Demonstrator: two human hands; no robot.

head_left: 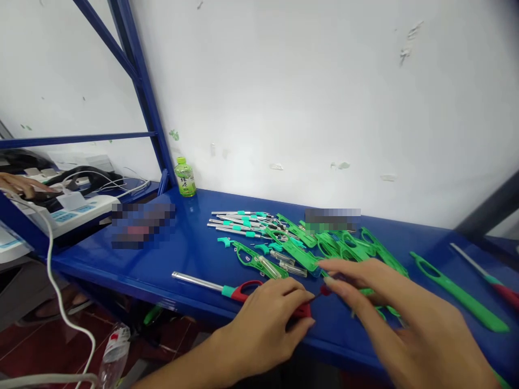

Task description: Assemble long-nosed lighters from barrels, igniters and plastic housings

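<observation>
My left hand point(265, 321) rests on the blue shelf point(170, 265) with its fingers curled around the red handle of a long-nozzle lighter point(219, 286), whose metal tube points left. My right hand point(389, 308) hovers just to the right, fingers extended and slightly blurred, fingertips pinching a small dark red piece point(325, 290) at the handle's end. Behind both hands lies a pile of green lighter handles point(324, 246) and several metal tubes with teal collars point(239, 222).
A green tea bottle point(185, 177) stands at the back by the blue post. A lone green handle point(458, 292) and a red-handled lighter point(490, 278) lie at the right. Another person's hand point(20, 185) rests over devices and white cables at the far left.
</observation>
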